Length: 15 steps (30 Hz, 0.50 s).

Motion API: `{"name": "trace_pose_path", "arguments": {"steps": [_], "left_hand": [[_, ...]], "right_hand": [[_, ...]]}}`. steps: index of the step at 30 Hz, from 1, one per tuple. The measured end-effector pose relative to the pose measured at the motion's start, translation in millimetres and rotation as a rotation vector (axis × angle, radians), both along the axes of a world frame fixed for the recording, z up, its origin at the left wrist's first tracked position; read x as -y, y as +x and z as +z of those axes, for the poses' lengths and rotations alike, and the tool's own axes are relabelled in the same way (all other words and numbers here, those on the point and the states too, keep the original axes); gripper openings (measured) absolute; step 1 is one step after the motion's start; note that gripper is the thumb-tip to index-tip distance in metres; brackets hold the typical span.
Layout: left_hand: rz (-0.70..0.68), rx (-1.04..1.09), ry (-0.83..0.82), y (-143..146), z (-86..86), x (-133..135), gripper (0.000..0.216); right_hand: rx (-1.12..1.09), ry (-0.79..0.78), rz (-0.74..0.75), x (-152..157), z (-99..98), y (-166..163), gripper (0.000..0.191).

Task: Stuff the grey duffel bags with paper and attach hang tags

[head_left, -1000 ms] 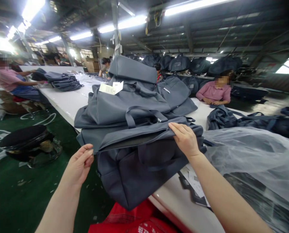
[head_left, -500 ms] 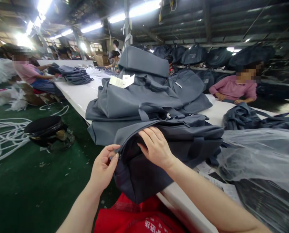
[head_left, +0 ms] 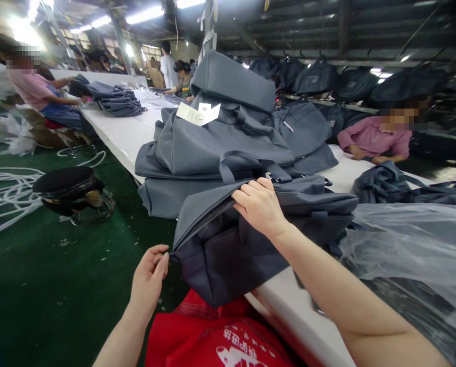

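A dark blue-grey bag [head_left: 228, 260] lies at the near edge of the white table, its zipped top partly open toward me. My left hand [head_left: 151, 267] pinches the left end of the opening, where the zipper ends; the small part between thumb and finger is mostly hidden. Farther right, my right hand [head_left: 260, 206] has its fingers closed over the upper edge of the opening. Behind this bag rises a pile of similar bags [head_left: 216, 142], with pale paper tags [head_left: 197, 114] on one of them.
Clear plastic sheeting [head_left: 411, 239] covers the table's right side beside another bag [head_left: 381, 183]. A black round stool [head_left: 67, 186] and white hose coils [head_left: 6, 204] are on the green floor. Co-workers in pink [head_left: 373, 135] sit at right and far left. More bags [head_left: 315, 76] hang behind.
My left hand has moved left and down with the bag's corner, drawing the opening's edge straighter. My right hand has shifted right and up along that edge. The view has shifted slightly.
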State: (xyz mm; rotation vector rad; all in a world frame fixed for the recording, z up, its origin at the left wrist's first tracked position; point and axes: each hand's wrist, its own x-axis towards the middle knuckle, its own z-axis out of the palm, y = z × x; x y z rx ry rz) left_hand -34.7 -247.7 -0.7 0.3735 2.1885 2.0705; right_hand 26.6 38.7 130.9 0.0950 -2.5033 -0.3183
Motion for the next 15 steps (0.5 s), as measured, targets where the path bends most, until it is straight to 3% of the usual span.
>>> {"name": "trace_pose_path", "arguments": {"steps": [2,5,8,11,13,15], "left_hand": [[0.026,-0.423,-0.196,3.3,19.3,-8.5,0.027],[-0.204,-0.831,-0.391,0.8,54.3,-34.2,0.033],[-0.438,-0.868,-0.454,-6.6,79.2,-61.5,0.035],[-0.658,-0.832,-0.357,-6.3,92.2,-78.2,0.049],[-0.694,-0.811,-0.245,-2.4,95.6,-86.0,0.058],[-0.637,-0.824,-0.201,-1.2,94.6,-96.8,0.054]], "right_hand": [[0.024,-0.036,-0.011,7.1,4.8,4.4,0.011],[0.136,-0.089,0.069,22.0,8.4,18.9,0.011],[0.337,-0.180,0.177,29.3,12.2,48.3,0.017],[0.527,-0.353,0.254,20.4,18.7,86.5,0.027],[0.685,-0.508,0.364,9.0,22.0,108.9,0.030],[0.894,-0.653,0.492,-0.5,22.0,124.6,0.030]]}}
